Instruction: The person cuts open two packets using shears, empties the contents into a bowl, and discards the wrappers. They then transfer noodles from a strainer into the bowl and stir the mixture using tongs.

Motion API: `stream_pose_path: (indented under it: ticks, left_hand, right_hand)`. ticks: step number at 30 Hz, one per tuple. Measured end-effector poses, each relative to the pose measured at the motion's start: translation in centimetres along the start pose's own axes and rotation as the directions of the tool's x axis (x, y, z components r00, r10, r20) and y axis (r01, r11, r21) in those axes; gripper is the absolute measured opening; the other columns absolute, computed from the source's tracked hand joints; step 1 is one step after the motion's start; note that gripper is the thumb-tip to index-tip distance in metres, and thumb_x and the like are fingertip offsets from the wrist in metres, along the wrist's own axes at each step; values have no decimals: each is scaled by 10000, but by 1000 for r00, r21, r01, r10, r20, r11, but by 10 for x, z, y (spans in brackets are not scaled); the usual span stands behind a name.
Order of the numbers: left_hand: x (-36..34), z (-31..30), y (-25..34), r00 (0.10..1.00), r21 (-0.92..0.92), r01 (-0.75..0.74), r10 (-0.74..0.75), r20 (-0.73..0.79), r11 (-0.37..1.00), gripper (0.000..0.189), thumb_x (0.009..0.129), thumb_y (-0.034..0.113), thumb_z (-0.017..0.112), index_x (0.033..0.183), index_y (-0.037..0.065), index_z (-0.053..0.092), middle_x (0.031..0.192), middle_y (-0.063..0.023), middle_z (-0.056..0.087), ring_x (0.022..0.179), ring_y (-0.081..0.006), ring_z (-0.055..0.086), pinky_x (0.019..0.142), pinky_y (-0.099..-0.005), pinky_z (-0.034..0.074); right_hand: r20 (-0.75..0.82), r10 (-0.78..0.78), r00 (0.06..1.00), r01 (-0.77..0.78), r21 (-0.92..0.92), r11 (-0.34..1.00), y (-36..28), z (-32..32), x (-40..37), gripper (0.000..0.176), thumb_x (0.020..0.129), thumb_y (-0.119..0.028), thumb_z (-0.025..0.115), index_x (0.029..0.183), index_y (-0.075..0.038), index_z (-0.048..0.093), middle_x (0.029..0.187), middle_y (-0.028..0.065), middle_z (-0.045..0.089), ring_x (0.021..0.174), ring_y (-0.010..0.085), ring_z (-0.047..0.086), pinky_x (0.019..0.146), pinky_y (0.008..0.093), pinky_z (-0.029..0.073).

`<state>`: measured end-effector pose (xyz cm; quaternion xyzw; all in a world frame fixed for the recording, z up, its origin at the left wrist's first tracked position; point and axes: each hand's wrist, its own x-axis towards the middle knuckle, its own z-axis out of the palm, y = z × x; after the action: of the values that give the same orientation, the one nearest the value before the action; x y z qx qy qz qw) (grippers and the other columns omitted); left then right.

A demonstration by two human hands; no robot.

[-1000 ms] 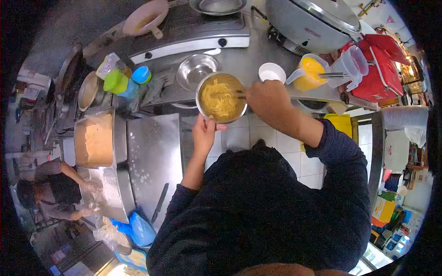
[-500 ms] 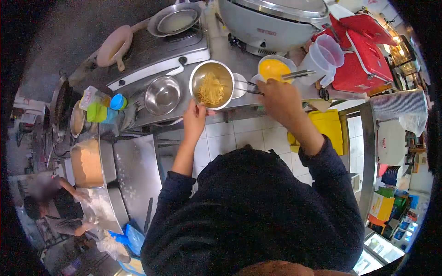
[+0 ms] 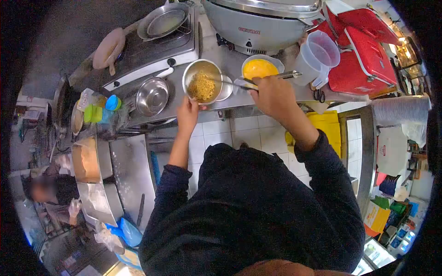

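My left hand (image 3: 188, 115) grips the near rim of a steel bowl (image 3: 216, 73), its fingers closed at the edge. Inside the bowl lies a heap of yellow noodles (image 3: 202, 86). My right hand (image 3: 272, 95) is closed around metal tongs (image 3: 290, 75), whose arms reach left into the bowl over the noodles. Just beyond this hand sits a bowl of bright yellow-orange liquid (image 3: 260, 69). A small white bowl (image 3: 224, 89) stands against the steel bowl's right side. To the left is another steel bowl (image 3: 152, 95) with a shiny bare inside.
A large grey cooker (image 3: 258, 27) stands behind the counter's work area, with a stove (image 3: 165, 55) to its left. At right are clear plastic jugs (image 3: 317, 55), scissors (image 3: 318, 95) and a red cooler box (image 3: 363, 60). Another person (image 3: 50, 191) is at the far left.
The view has shifted slightly, moving counter items left. The tongs' arms now sit closer together and further into the bowl. Both hands keep their holds; the person at left has moved.
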<state>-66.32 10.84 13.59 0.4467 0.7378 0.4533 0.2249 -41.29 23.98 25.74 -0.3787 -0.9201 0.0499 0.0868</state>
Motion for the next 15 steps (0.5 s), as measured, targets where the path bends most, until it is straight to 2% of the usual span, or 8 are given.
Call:
stream_pose_path:
  ticks: [3, 6, 9, 15]
  left_hand:
    - [9, 5, -12, 996, 263, -88, 85, 21, 961, 183, 986, 186, 490, 1057, 20, 520, 788, -194, 686, 710, -347, 702, 609, -442, 534]
    - [24, 15, -32, 973, 436, -213, 231, 12, 874, 189, 963, 227, 523, 1034, 51, 522, 741, -234, 647, 701, -434, 645, 612, -517, 502]
    - [30, 20, -34, 988, 527, -152, 143, 57, 836, 183, 966, 220, 517, 1040, 53, 524, 748, -246, 636, 685, -458, 619, 598, -541, 481]
    - [25, 28, -39, 981, 559, -193, 177, 83, 806, 192, 957, 214, 534, 1031, 37, 527, 795, -248, 642, 686, -451, 625, 586, -538, 487]
  right_hand:
    - [-137, 109, 985, -96, 99, 990, 6, 15, -6, 288, 836, -317, 659, 974, -65, 672, 786, 157, 682, 735, 371, 673, 656, 469, 534]
    - [0, 117, 993, -116, 137, 984, 12, 31, -17, 329, 860, -361, 640, 954, -47, 663, 818, 169, 679, 752, 346, 688, 668, 458, 555]
    - [89, 148, 985, -156, 96, 983, 5, 45, -22, 330, 880, -347, 626, 949, -26, 661, 836, 181, 684, 769, 353, 688, 687, 458, 557]
    - [189, 251, 949, -298, 286, 911, -20, 95, 0, 287, 926, -287, 575, 947, -11, 655, 862, 190, 691, 783, 360, 697, 677, 465, 564]
